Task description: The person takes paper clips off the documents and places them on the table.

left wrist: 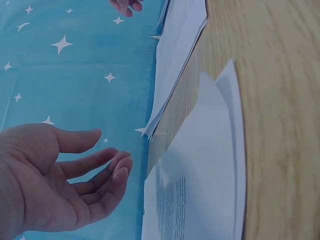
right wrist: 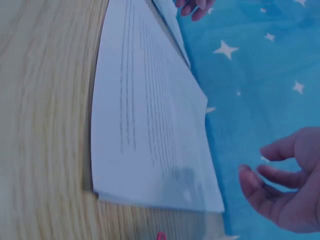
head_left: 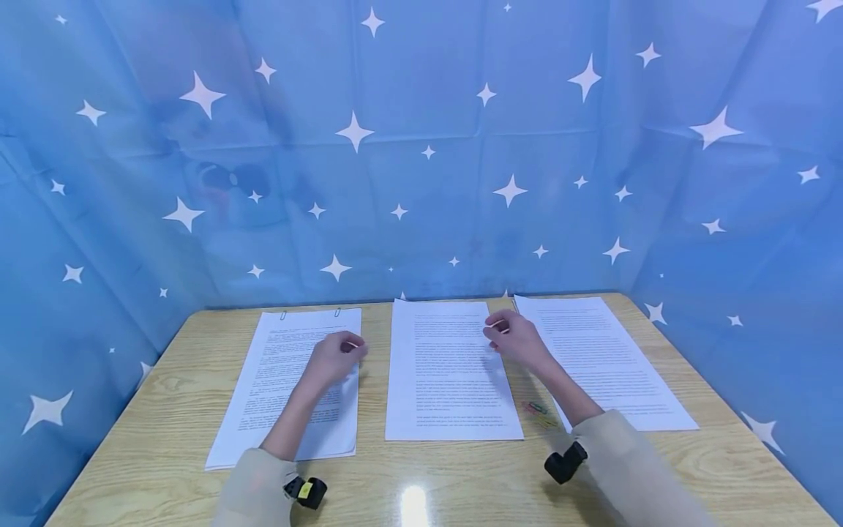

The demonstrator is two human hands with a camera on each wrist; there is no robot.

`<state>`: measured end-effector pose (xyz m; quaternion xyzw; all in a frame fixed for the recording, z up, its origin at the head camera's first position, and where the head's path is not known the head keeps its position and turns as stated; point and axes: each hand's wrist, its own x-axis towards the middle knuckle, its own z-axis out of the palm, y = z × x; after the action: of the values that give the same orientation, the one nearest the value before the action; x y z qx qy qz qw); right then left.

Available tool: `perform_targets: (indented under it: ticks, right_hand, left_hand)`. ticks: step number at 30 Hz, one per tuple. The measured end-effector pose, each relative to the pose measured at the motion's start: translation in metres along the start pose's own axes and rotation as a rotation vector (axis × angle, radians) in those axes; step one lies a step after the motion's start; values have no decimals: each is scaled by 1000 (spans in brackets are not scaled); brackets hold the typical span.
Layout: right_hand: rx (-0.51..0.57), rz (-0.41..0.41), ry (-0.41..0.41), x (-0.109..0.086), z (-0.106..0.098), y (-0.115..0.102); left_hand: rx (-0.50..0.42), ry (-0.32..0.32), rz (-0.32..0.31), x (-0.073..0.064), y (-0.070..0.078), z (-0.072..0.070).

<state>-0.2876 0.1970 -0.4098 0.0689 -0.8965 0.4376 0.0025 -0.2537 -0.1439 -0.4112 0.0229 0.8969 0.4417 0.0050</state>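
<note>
My left hand (head_left: 333, 360) hovers over the right side of the left stack of printed paper (head_left: 283, 380). Its fingers bend loosely with nothing between them, as the left wrist view shows. Two paper clips (head_left: 337, 312) sit on that stack's top edge. Over the upper right edge of the middle stack of printed paper (head_left: 448, 380) is my right hand (head_left: 520, 341), fingers loosely bent and empty. Several coloured paper clips (head_left: 540, 413) lie on the table between the middle and right stacks; a red clip (right wrist: 161, 236) shows at the bottom of the right wrist view.
A third stack of printed paper (head_left: 606, 359) lies at the right, partly behind my right forearm. All three are on a wood-grain table (head_left: 165, 410). A blue curtain with white stars (head_left: 421, 146) stands behind and at both sides. Each wrist wears a small black camera (head_left: 566, 462).
</note>
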Motion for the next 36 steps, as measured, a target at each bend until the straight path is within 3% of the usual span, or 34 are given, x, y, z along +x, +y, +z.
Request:
perform_targets:
  ticks: [13, 25, 36]
  right_hand:
    - [135, -72, -47, -3, 31, -33]
    - [103, -84, -135, -8, 84, -62]
    - [275, -60, -235, -10, 131, -77]
  left_hand:
    - [68, 17, 27, -16, -11, -21]
    - [124, 10, 32, -28, -38, -51]
    - [177, -9, -119, -32, -65, -84]
